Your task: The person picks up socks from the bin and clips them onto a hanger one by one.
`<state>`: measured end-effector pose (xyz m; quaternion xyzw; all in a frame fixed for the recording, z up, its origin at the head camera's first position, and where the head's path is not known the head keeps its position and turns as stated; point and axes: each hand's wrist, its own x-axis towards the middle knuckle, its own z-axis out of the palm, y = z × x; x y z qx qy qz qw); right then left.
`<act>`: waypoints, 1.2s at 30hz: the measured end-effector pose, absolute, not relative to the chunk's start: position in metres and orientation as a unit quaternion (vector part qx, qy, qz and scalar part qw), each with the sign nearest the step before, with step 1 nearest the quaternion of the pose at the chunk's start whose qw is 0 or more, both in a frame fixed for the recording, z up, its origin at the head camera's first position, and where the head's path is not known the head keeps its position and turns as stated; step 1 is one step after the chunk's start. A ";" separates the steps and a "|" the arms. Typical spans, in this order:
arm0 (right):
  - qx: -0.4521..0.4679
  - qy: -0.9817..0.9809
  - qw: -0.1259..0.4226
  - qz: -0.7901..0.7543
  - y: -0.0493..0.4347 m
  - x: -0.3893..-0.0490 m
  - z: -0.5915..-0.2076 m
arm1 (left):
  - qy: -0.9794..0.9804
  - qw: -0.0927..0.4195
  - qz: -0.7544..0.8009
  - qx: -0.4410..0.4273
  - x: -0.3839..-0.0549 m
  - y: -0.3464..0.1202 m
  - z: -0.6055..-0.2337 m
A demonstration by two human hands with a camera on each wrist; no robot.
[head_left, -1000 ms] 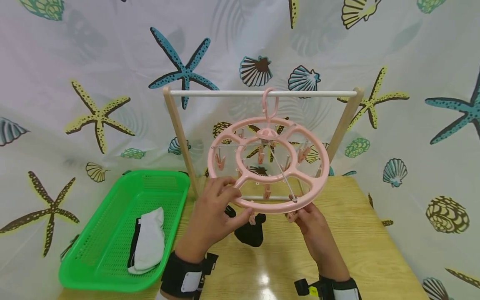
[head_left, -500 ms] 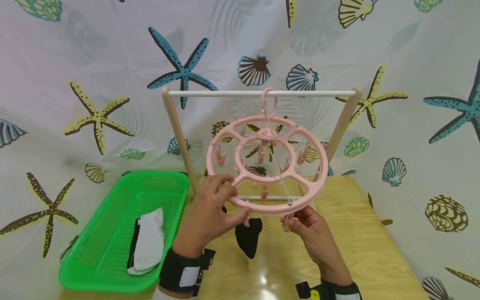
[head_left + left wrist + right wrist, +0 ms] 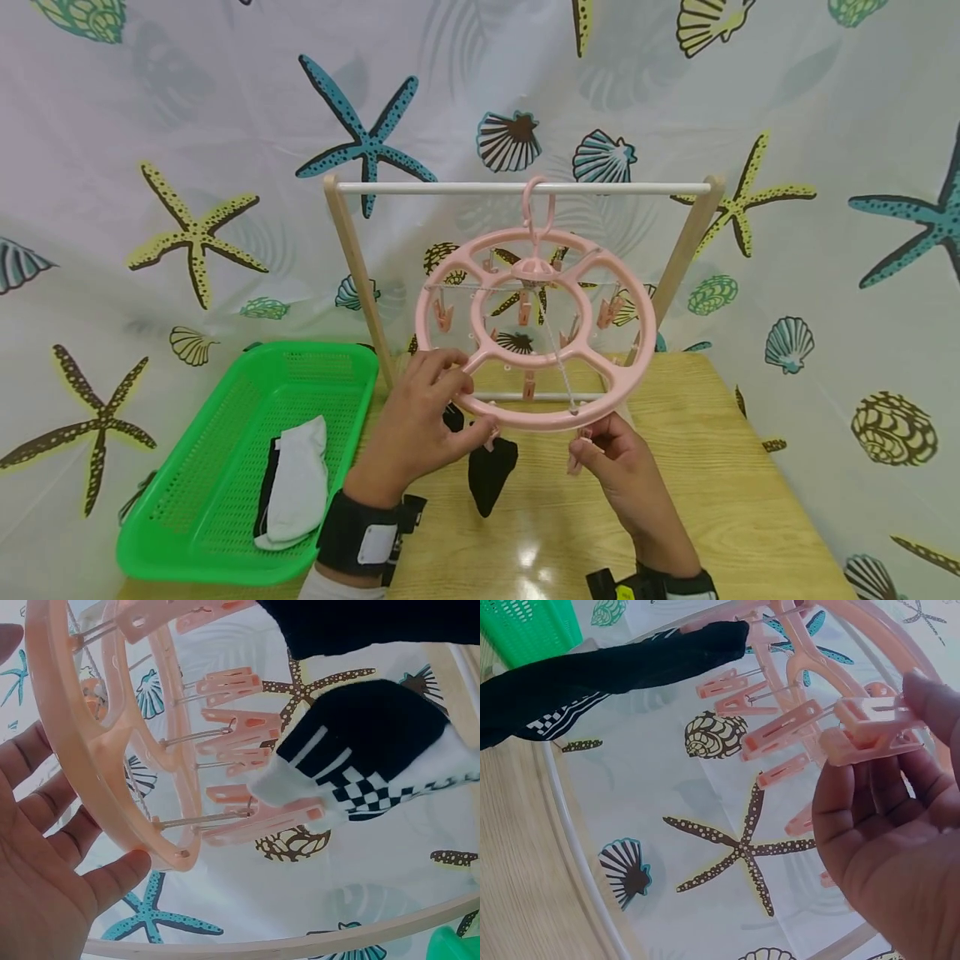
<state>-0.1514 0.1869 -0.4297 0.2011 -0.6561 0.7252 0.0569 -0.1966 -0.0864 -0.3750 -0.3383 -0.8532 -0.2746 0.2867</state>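
Hanger's on the rail, hook up, left hand gripping its near edge. Right hand's pinching a clip, long axis roughly up-down, partly hidden in the grip.

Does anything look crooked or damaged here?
The pink hanger looks tilted instead of hanging level: its near side dips lower than its far side. That is probably because the left hand holds it by that edge. I see nothing spilled or broken.
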 end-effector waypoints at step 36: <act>0.159 -0.664 0.065 0.728 0.184 -0.153 -0.435 | -0.922 0.192 -0.326 -0.083 -0.191 -0.181 -0.452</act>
